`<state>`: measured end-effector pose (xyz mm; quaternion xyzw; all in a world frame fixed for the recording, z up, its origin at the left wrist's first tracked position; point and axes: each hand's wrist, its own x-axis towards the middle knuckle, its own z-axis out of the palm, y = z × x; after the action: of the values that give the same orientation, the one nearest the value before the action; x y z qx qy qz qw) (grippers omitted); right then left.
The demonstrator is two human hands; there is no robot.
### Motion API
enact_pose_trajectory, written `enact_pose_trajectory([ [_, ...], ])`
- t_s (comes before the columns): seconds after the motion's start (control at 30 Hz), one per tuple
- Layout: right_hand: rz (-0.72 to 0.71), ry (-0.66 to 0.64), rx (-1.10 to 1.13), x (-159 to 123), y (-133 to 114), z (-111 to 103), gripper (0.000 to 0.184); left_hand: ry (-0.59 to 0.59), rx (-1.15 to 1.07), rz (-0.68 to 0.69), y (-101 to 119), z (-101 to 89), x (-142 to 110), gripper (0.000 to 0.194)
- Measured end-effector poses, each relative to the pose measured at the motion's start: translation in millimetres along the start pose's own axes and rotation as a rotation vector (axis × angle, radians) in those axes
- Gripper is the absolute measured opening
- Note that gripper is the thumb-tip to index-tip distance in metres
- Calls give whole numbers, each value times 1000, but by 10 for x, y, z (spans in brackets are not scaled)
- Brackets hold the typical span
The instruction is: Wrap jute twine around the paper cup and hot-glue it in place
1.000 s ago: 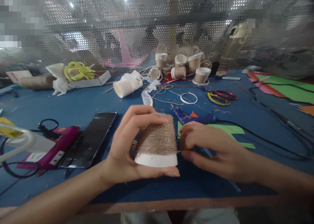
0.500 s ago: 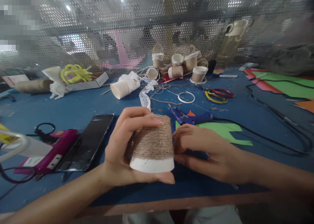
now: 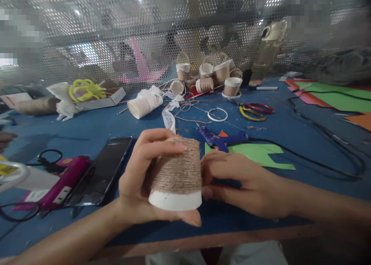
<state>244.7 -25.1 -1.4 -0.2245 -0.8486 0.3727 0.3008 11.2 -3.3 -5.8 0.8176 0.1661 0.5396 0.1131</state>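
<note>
My left hand (image 3: pixel 136 183) is wrapped round an upside-down paper cup (image 3: pixel 176 175) that is wound with brown twine, only its white rim band left bare. It holds the cup just above the blue table (image 3: pixel 101 125) near the front edge. My right hand (image 3: pixel 234 180) presses against the cup's right side with fingers pinched together, seemingly on the twine's end, which I cannot see clearly.
A blue glue gun (image 3: pixel 220 139) lies on green paper (image 3: pixel 257 154) behind my right hand, its black cord (image 3: pixel 319 129) looping right. A phone (image 3: pixel 101 170) and pink glue gun (image 3: pixel 62 178) lie left. A stack of paper cups (image 3: pixel 143 105), scissors (image 3: pixel 255 112) and finished twine baskets (image 3: pixel 214 77) sit further back.
Both hands and the cup have drifted slightly left and down in view. My right hand has closed in against the cup's side.
</note>
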Motion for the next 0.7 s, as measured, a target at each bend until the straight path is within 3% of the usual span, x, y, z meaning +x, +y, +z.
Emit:
enact_pose_trajectory([
  [0.43, 25, 19, 147, 34, -22, 13, 34, 42, -46, -25, 30, 50, 15, 66],
  [0.7, 50, 36, 234, 45, -19, 24, 26, 67, -101, -38, 19, 74, 17, 63],
])
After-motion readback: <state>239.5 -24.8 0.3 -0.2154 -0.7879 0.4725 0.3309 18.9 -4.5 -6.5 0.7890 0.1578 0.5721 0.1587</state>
